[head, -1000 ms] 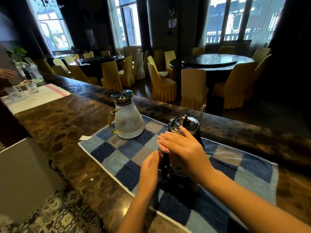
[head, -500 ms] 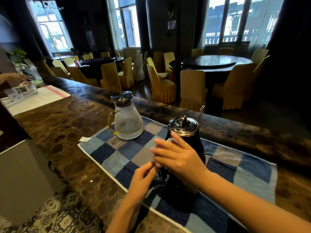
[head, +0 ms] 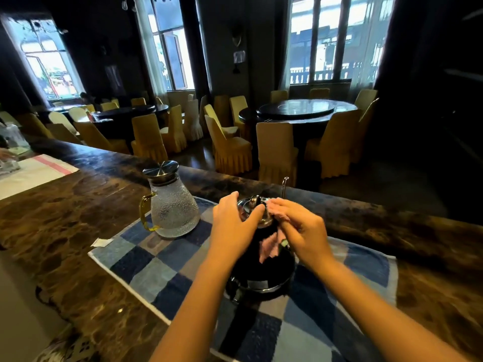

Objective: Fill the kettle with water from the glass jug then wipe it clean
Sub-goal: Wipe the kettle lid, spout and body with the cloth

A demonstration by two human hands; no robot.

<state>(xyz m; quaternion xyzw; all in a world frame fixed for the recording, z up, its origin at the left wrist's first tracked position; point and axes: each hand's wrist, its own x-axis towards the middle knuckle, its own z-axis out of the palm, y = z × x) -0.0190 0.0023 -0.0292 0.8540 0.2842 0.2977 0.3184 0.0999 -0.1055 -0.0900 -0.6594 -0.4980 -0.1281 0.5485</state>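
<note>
Kettle (head: 261, 259), lidded, contents hidden: left hand (head: 232, 226) grips its top, right hand (head: 300, 231) clenches a pink cloth (head: 269, 246); the glass jug (head: 172, 205) stands capped.

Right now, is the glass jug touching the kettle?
Apart. The head view shows the glass jug standing left of the kettle, with a strip of checked towel visible between their bases.

One cam only, head-worn, wide-angle, looking fwd and down across the counter (head: 78, 226) from the person's side. Close in: both forearms enter from bottom edge, hands at frame centre. Upper half of frame takes in the dining room beyond, windows (head: 326, 40) along top. No 2nd view, so no overlap.
</note>
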